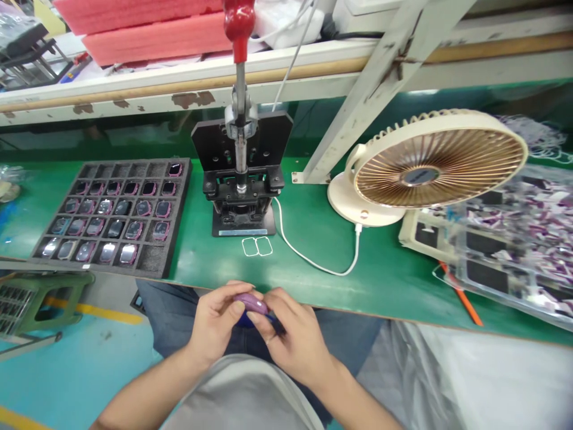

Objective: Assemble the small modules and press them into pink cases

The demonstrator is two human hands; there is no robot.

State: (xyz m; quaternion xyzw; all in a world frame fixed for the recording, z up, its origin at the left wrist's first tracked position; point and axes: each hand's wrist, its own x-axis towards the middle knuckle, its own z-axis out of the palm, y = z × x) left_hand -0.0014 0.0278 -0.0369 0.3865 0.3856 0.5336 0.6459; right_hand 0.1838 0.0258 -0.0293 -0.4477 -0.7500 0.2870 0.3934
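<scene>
Over my lap, just below the table's front edge, both hands meet on a small purple watch case (pixel 250 302). My left hand (pixel 217 322) pinches its left end with thumb and fingers. My right hand (pixel 293 334) grips its right side, fingers curled, with something dark blue under the case that I cannot make out. On the green table (pixel 385 275) straight ahead stands a black hand press (pixel 242 179) with a red-topped lever (pixel 239 27). Two thin white frames (pixel 257 246) lie in front of its base.
A black foam tray (pixel 114 218) with several pink-rimmed watch cases sits at the left. A cream desk fan (pixel 425 164) stands at the right, its white cable (pixel 313 254) trailing across the table. Clear bags of parts (pixel 514 239) lie at the far right. Pink foam sheets (pixel 152 27) rest on the shelf above.
</scene>
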